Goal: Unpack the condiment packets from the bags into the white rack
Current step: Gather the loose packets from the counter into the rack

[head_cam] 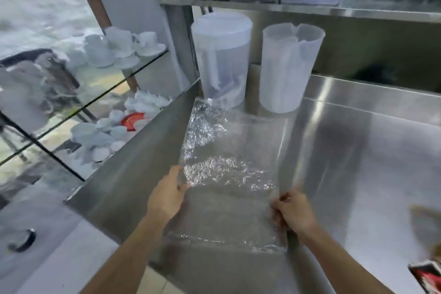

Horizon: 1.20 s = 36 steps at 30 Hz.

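A large clear plastic bag (229,169) lies spread flat on the steel counter (358,162), crinkled and shiny near its middle and far left corner. It looks empty; I see no packets inside. My left hand (167,196) grips the bag's left edge. My right hand (291,212) pinches its right edge, fingers closed on the plastic. At the bottom right corner a red and black packet or box (427,274) pokes into view, cut off by the frame. No white rack is visible.
Two translucent plastic pitchers stand behind the bag: a lidded pitcher (222,59) and an open pitcher (286,67). An upper shelf (310,8) holds containers. Glass shelves with white cups and saucers (121,48) are at left. A brown blurred object (427,224) sits at right.
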Motion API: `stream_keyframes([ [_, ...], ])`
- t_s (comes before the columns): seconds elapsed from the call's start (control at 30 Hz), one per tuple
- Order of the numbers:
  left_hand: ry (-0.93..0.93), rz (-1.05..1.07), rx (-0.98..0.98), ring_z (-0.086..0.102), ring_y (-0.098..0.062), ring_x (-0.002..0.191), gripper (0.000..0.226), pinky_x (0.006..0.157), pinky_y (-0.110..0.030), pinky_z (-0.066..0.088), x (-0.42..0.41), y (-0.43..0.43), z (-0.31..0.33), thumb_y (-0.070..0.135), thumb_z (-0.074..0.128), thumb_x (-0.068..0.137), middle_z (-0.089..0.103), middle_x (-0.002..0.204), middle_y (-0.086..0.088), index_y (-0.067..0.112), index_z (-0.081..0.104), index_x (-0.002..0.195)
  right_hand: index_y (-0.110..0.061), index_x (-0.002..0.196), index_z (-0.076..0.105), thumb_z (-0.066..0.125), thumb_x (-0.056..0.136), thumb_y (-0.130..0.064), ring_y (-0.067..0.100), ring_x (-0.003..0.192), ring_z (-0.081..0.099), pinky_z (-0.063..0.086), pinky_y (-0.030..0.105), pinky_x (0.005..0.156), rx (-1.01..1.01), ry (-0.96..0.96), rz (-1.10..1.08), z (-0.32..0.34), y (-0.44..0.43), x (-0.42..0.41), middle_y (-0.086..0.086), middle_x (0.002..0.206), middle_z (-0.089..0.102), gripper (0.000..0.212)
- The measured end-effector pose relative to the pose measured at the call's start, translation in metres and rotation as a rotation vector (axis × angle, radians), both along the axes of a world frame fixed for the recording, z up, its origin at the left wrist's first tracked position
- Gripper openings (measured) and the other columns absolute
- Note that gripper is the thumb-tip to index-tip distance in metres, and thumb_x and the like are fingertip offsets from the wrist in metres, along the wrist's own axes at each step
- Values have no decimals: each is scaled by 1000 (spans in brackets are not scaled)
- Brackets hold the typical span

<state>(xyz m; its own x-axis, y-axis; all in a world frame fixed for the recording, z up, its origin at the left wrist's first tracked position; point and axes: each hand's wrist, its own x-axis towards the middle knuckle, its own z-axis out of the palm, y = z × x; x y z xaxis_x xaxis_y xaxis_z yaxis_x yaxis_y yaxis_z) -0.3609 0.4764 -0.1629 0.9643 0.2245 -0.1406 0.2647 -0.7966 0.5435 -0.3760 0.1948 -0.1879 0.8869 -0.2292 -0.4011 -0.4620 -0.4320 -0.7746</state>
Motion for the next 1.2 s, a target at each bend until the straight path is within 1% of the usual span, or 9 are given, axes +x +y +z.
stream_keyframes([
  [0.07, 60, -55, 141, 59, -33, 103, 34, 86, -40, 47, -3, 0, -8, 29, 52, 91, 58, 111, -9, 20, 48, 123, -5, 62, 64, 59, 77, -16, 25, 52, 65, 54, 31, 51, -155, 26, 66, -4, 3, 0, 9, 53, 67, 19],
  [0.17, 76, -95, 286, 58, -38, 103, 31, 83, -44, 49, -8, -5, -15, 31, 44, 93, 50, 121, -13, 16, 51, 119, -7, 80, 67, 54, 75, -31, 31, 82, 68, 55, 35, 74, -340, 100, 125, 3, 4, -2, 16, 86, 72, 28],
  [0.4, 313, -64, 518, 49, -35, 120, 43, 97, -42, 41, 4, -22, 10, 38, 41, 92, 45, 130, -13, 14, 45, 127, -8, 108, 52, 47, 87, -39, 34, 109, 57, 46, 38, 88, -533, 101, 224, 20, -17, -15, 16, 118, 60, 37],
  [0.53, 248, -214, 668, 42, -32, 128, 49, 102, -39, 36, 23, -67, 35, 41, 41, 91, 43, 139, -13, 17, 43, 134, -10, 101, 55, 48, 87, -34, 31, 107, 57, 43, 32, 84, -540, 90, 208, 32, -61, -35, 15, 115, 61, 28],
  [0.8, -64, -735, 429, 40, -28, 130, 53, 107, -37, 30, 3, -250, 32, 44, 47, 90, 46, 140, -9, 20, 39, 137, -9, 103, 55, 44, 88, -24, 35, 100, 59, 46, 36, 78, -583, 16, -108, 43, -151, -114, 17, 106, 65, 24],
  [0.9, -133, -902, 336, 32, -25, 136, 57, 110, -36, 24, -26, -302, 13, 44, 43, 91, 37, 148, -6, 19, 31, 142, -11, 118, 52, 50, 88, -30, 36, 104, 57, 45, 38, 79, -687, -78, -222, 35, -176, -147, 16, 119, 59, 35],
  [1.03, -192, -1021, 331, 14, -20, 145, 63, 116, -34, 12, -57, -342, -16, 50, 34, 93, 18, 157, -1, 22, 19, 146, -15, 139, 36, 53, 85, -35, 37, 111, 56, 45, 40, 84, -765, -78, -145, 12, -187, -170, 15, 131, 55, 59],
  [1.1, -203, -1048, 379, 13, -21, 145, 67, 117, -36, 11, -67, -350, -32, 58, 20, 90, 18, 157, -2, 23, 19, 147, -13, 135, 44, 46, 85, -38, 32, 116, 56, 48, 39, 87, -806, -55, -80, 0, -180, -174, 12, 133, 55, 56],
  [1.2, -231, -1012, 389, 27, -25, 141, 77, 116, -42, 20, -74, -352, -45, 60, 6, 81, 33, 152, -5, 22, 33, 143, -12, 106, 67, 41, 81, -38, 25, 96, 68, 55, 31, 70, -928, -7, -38, -15, -175, -178, 10, 108, 70, 44],
])
